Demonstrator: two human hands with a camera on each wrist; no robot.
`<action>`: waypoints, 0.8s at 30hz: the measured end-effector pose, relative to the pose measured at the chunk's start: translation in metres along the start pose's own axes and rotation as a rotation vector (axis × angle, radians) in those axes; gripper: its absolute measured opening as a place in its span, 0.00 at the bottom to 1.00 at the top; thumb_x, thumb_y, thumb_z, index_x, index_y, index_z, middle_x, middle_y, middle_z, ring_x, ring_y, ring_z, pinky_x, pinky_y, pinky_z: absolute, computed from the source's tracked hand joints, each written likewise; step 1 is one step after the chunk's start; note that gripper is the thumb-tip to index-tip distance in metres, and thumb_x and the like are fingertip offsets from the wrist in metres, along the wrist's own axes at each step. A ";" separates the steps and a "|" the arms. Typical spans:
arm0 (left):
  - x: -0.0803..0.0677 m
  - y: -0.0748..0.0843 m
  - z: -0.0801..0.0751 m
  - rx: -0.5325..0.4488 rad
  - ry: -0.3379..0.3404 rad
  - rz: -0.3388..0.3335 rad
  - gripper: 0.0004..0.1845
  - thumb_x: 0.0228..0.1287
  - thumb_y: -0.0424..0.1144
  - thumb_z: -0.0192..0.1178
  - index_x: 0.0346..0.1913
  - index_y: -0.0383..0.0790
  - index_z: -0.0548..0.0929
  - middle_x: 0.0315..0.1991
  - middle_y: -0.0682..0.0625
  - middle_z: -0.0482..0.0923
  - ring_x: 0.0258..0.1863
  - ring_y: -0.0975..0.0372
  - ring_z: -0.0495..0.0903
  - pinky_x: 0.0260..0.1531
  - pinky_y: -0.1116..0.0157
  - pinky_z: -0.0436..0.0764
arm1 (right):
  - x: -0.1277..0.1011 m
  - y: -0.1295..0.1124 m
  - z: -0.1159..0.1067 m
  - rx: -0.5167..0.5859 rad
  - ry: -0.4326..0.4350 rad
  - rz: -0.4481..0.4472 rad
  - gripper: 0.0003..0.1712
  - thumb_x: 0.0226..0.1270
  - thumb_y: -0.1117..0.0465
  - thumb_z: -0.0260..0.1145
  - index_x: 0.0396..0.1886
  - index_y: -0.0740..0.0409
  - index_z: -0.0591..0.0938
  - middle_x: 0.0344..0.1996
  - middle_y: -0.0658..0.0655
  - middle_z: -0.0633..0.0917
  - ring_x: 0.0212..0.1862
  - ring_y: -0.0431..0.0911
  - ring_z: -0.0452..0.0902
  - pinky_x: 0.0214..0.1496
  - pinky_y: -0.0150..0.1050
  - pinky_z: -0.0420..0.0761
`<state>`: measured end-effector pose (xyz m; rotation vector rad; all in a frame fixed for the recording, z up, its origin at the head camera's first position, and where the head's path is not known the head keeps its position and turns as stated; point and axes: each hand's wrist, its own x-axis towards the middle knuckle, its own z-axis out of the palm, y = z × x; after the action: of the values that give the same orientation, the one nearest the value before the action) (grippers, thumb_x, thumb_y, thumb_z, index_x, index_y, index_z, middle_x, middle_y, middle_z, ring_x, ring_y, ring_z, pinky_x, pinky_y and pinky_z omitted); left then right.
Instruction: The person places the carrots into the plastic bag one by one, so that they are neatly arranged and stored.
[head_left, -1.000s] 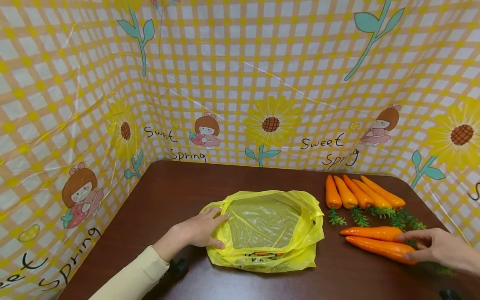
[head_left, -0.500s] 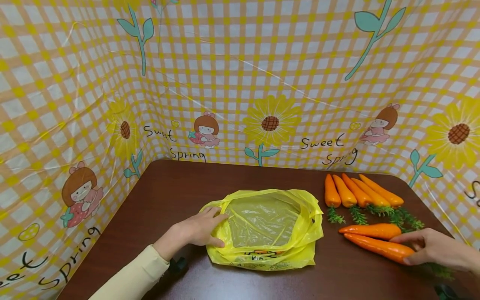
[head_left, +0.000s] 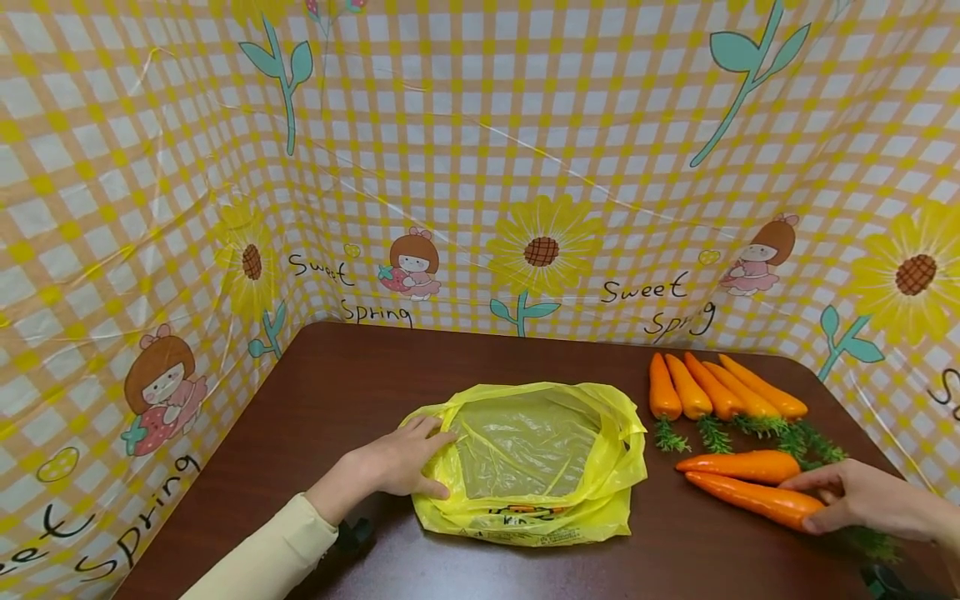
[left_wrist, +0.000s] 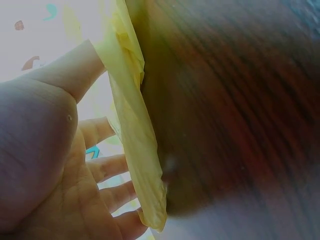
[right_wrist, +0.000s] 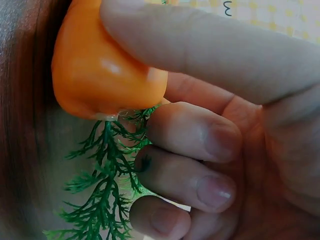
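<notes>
A yellow plastic bag stands with its mouth spread wide at the middle of the table. My left hand rests on the bag's left rim, fingers and thumb extended. In the left wrist view the fingers reach behind the yellow plastic. At the right, my right hand pinches the thick end of the nearest carrot between thumb and fingers. The right wrist view shows its blunt orange end under the thumb, with green fronds hanging beside the curled fingers. A second carrot lies just behind it.
Several more carrots lie fanned in a row at the table's back right, green tops toward me. The dark wooden table meets a checked, sunflower-printed cloth at the back and sides.
My right thumb and fingers have closed in on the nearest carrot's thick end, and the carrot has shifted and tilted slightly. The left hand and bag stay put.
</notes>
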<state>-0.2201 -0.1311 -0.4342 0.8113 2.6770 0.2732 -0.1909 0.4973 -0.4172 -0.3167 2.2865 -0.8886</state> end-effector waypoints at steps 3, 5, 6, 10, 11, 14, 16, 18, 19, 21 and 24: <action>-0.001 0.000 0.001 0.003 0.001 -0.004 0.45 0.63 0.63 0.65 0.78 0.52 0.62 0.78 0.43 0.54 0.78 0.49 0.55 0.69 0.47 0.67 | 0.002 0.002 0.001 -0.033 0.025 0.021 0.31 0.72 0.60 0.65 0.63 0.82 0.72 0.56 0.80 0.78 0.46 0.25 0.76 0.44 0.37 0.82; -0.001 0.000 0.001 0.007 -0.003 -0.013 0.45 0.63 0.63 0.65 0.79 0.52 0.61 0.78 0.43 0.54 0.78 0.49 0.54 0.68 0.48 0.67 | 0.004 -0.001 0.002 -0.057 0.039 0.045 0.32 0.71 0.59 0.66 0.63 0.81 0.73 0.57 0.80 0.78 0.48 0.30 0.78 0.46 0.42 0.83; -0.001 0.000 0.001 0.009 -0.005 -0.017 0.45 0.63 0.63 0.65 0.79 0.53 0.61 0.78 0.44 0.54 0.78 0.49 0.54 0.68 0.48 0.68 | 0.004 -0.002 0.003 -0.064 0.044 0.056 0.32 0.71 0.58 0.67 0.63 0.81 0.73 0.57 0.80 0.78 0.49 0.30 0.78 0.46 0.44 0.83; -0.001 0.000 0.003 0.009 -0.015 -0.019 0.45 0.63 0.64 0.64 0.79 0.53 0.61 0.78 0.44 0.53 0.78 0.49 0.54 0.68 0.48 0.67 | 0.003 -0.003 0.005 -0.043 0.032 0.060 0.33 0.70 0.59 0.68 0.62 0.83 0.72 0.57 0.81 0.78 0.47 0.23 0.74 0.44 0.35 0.81; -0.001 0.000 0.003 0.010 -0.016 -0.017 0.45 0.63 0.64 0.64 0.79 0.53 0.60 0.79 0.44 0.53 0.78 0.49 0.54 0.69 0.48 0.67 | 0.002 -0.003 0.005 -0.041 0.028 0.060 0.33 0.70 0.59 0.67 0.62 0.83 0.72 0.57 0.81 0.77 0.44 0.18 0.71 0.42 0.31 0.80; 0.000 0.000 0.002 0.006 -0.010 -0.008 0.45 0.63 0.63 0.64 0.79 0.52 0.61 0.78 0.43 0.54 0.78 0.49 0.54 0.69 0.48 0.67 | 0.002 -0.003 0.003 -0.049 0.028 0.031 0.33 0.70 0.60 0.67 0.61 0.86 0.71 0.57 0.83 0.76 0.44 0.16 0.70 0.41 0.29 0.79; 0.000 0.001 0.001 0.008 -0.003 -0.007 0.45 0.63 0.63 0.65 0.79 0.52 0.61 0.78 0.43 0.54 0.78 0.49 0.54 0.69 0.48 0.67 | 0.001 -0.006 0.002 -0.072 0.034 0.023 0.33 0.70 0.60 0.67 0.61 0.86 0.70 0.57 0.84 0.76 0.45 0.19 0.72 0.41 0.31 0.80; 0.000 0.000 0.000 0.009 0.000 -0.007 0.45 0.63 0.63 0.65 0.78 0.51 0.61 0.78 0.43 0.54 0.78 0.49 0.55 0.69 0.48 0.67 | 0.001 -0.010 0.001 -0.093 0.039 0.011 0.33 0.71 0.61 0.66 0.61 0.87 0.70 0.57 0.84 0.75 0.51 0.34 0.81 0.42 0.35 0.82; 0.000 0.000 0.000 0.010 -0.001 -0.007 0.45 0.63 0.63 0.65 0.78 0.51 0.61 0.78 0.43 0.54 0.78 0.49 0.55 0.69 0.48 0.67 | 0.000 -0.013 0.001 -0.100 0.042 0.008 0.33 0.71 0.61 0.66 0.62 0.87 0.70 0.58 0.85 0.74 0.54 0.43 0.82 0.43 0.36 0.83; 0.000 0.000 -0.001 0.008 -0.004 -0.007 0.45 0.63 0.63 0.65 0.79 0.51 0.61 0.78 0.43 0.54 0.78 0.49 0.54 0.69 0.48 0.68 | -0.002 -0.018 0.002 -0.095 0.043 0.011 0.34 0.71 0.60 0.66 0.62 0.87 0.69 0.52 0.82 0.79 0.48 0.47 0.84 0.41 0.36 0.82; 0.001 -0.001 -0.001 0.008 -0.004 -0.002 0.45 0.63 0.63 0.65 0.79 0.51 0.61 0.78 0.42 0.54 0.78 0.49 0.55 0.69 0.49 0.68 | -0.006 -0.025 0.004 -0.063 0.047 -0.032 0.35 0.71 0.62 0.66 0.61 0.90 0.66 0.30 0.70 0.81 0.28 0.42 0.74 0.31 0.34 0.75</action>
<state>-0.2214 -0.1313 -0.4334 0.8103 2.6766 0.2600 -0.1841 0.4796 -0.4000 -0.3639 2.3618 -0.8495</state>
